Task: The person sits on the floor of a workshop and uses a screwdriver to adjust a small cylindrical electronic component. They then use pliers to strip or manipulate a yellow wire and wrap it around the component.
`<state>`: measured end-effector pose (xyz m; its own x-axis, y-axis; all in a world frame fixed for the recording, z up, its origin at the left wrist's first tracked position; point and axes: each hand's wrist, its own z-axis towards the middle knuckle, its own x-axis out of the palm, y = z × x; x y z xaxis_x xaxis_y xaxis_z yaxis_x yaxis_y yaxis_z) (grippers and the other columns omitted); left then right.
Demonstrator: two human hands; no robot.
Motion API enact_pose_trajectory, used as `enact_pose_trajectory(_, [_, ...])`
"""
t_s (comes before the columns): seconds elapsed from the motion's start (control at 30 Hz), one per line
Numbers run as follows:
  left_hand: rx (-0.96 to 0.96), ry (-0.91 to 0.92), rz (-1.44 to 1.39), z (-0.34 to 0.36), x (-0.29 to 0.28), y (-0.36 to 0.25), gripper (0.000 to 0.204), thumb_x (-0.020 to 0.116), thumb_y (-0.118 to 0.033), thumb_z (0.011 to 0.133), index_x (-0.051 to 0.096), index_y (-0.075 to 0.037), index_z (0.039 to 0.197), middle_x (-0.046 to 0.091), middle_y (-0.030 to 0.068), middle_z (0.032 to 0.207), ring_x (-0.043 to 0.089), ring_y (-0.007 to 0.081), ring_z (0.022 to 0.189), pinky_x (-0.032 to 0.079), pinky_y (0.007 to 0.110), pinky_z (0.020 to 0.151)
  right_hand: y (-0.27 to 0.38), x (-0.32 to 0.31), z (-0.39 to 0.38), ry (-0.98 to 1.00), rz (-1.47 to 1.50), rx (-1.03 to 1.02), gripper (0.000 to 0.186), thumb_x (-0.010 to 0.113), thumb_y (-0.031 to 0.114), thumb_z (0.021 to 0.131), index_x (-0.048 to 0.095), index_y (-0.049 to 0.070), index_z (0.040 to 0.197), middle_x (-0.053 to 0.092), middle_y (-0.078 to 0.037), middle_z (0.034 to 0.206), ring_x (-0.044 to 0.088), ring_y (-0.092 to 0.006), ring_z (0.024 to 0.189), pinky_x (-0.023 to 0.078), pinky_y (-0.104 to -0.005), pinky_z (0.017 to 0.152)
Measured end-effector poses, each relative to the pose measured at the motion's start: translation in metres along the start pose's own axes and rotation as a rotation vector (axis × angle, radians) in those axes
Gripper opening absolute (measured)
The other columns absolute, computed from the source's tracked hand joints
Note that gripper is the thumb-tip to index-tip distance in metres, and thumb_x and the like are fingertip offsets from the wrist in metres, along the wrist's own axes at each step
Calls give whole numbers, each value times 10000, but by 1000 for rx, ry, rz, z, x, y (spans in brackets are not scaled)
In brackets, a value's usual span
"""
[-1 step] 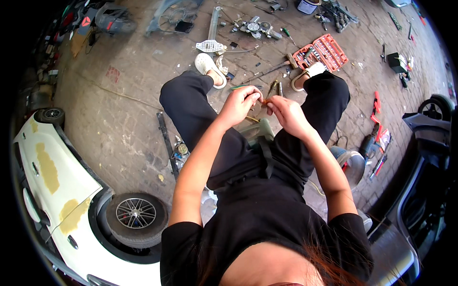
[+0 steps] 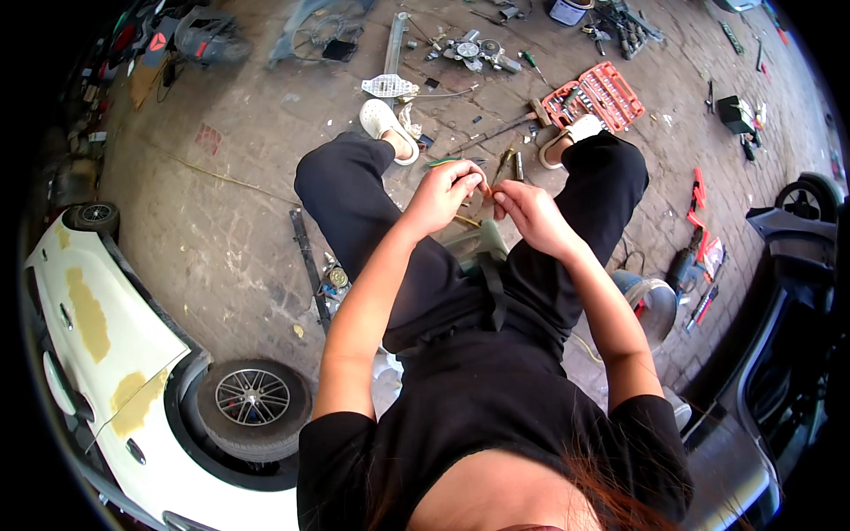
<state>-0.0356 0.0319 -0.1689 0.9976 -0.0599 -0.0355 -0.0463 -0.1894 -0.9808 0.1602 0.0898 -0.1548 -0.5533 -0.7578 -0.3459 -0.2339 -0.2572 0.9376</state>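
Above the gap between my knees, my left hand (image 2: 440,196) and my right hand (image 2: 529,211) come together with fingertips almost touching. Both are closed in a pinch. Between them shows a thin orange-brown piece (image 2: 488,191), like a bit of wire, too small to make out surely. A pale strand curves up along the left fingers. On the ground just beyond my hands lie a yellowish slim tool (image 2: 505,164), a short metal cylinder (image 2: 519,167) and a green-edged item (image 2: 443,161) partly hidden by the left hand.
An orange socket-set case (image 2: 611,93) lies open by my right foot, a hammer (image 2: 539,112) beside it. Beyond my left foot is a metal rail mechanism (image 2: 395,53). A white car (image 2: 115,354) stands left, a wheel (image 2: 254,407) next to it. At right are a bucket (image 2: 657,310) and red-handled tools (image 2: 698,199).
My right fingertips have shifted very slightly at the small orange-brown piece. Otherwise things look the same.
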Motion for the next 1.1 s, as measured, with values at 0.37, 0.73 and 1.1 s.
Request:
enact_pose_trajectory(0.37, [-3,17,-305,-16,2,59,160,547,-147,952,640,-18,960,592,-24,843,510,65,787,418,221,757,69,-16,15,-359,1098,-114,242,453,203,1001,540,-11,931,539,-40,756,605,-192,797,476,-307,753])
enact_pose_trajectory(0.73, [7,9,72,-15,-11,3,150,550,-105,934,666,-10,921,564,-27,733,467,41,620,404,208,580,1,-38,7,67,-812,-209,192,566,102,778,589,30,955,624,-116,841,636,-294,760,520,-369,644])
enact_pose_trajectory(1.1, [331,-131,341,-10,-25,44,143,726,-98,726,632,-43,819,633,71,1027,559,257,1016,428,355,907,106,-14,13,104,639,43,269,448,170,1000,551,-40,868,485,-5,678,559,-111,678,455,-242,651])
